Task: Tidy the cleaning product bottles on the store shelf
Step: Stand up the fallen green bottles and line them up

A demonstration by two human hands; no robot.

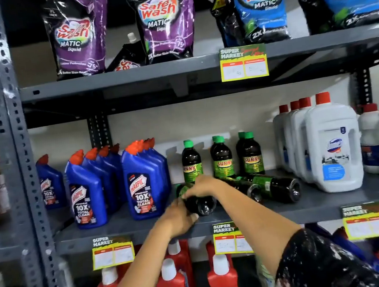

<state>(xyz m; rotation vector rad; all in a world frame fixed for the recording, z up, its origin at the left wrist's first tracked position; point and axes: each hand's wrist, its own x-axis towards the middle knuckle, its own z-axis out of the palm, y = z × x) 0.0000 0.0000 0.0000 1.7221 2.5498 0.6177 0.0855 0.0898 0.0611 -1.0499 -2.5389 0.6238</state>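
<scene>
Middle grey metal shelf (238, 211): a dark brown plastic bottle with green label (196, 202) lies on its side near the front edge. Both hands clasp it, left hand (180, 217) at its base, right hand (203, 186) over its top. Two fallen dark bottles (273, 186) lie just right; three upright green-capped bottles (222, 158) stand behind.

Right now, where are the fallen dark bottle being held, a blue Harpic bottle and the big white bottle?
Held dark bottle (201, 206): head view, base end.
Blue Harpic bottle (142, 191): head view, label.
Big white bottle (334, 150): head view, front face.
</scene>
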